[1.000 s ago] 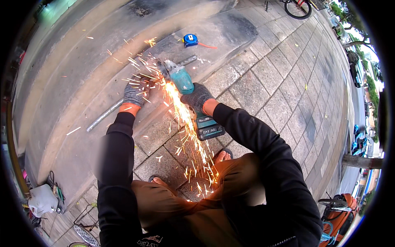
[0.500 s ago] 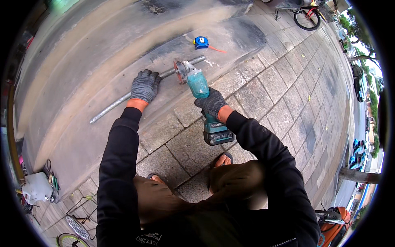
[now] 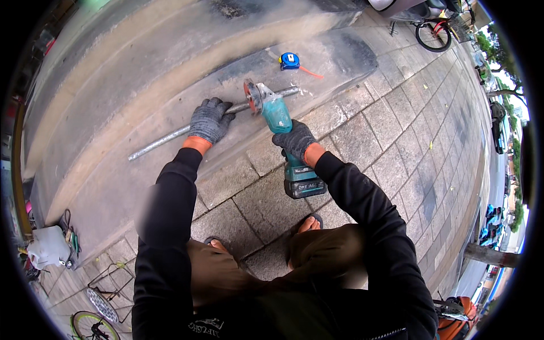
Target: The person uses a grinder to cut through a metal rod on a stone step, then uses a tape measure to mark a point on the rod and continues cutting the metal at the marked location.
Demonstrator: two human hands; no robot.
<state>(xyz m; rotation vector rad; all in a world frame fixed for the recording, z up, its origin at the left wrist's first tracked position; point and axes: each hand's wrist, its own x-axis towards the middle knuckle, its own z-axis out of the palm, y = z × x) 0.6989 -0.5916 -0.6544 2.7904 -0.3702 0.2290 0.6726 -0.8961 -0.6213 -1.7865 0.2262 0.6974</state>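
My left hand (image 3: 210, 121), in a grey knit glove with an orange cuff, is closed over a long grey metal pipe (image 3: 160, 143) and holds it against the concrete step (image 3: 113, 130). My right hand (image 3: 296, 140), gloved alike, grips the body of a teal cordless angle grinder (image 3: 276, 114) with a black battery (image 3: 305, 188) at its lower end. The grinder's reddish disc (image 3: 251, 96) stands across the pipe, just right of my left hand. Whether it touches the metal I cannot tell. A blue tape measure (image 3: 289, 60) lies beyond the pipe's right end, its orange strap trailing right.
Stone paving (image 3: 362, 136) stretches right from the step, under my feet. At lower left are a whitish plastic container (image 3: 48, 247) with tools beside it and a bicycle wheel (image 3: 95, 327). A bicycle (image 3: 433, 35) stands at far right, and an orange bag (image 3: 462, 318) at lower right.
The view has turned a little, shifting the pipe and tape measure slightly rightward in the picture. The grinder's disc sits a touch nearer my left hand. Both hands keep their grips.
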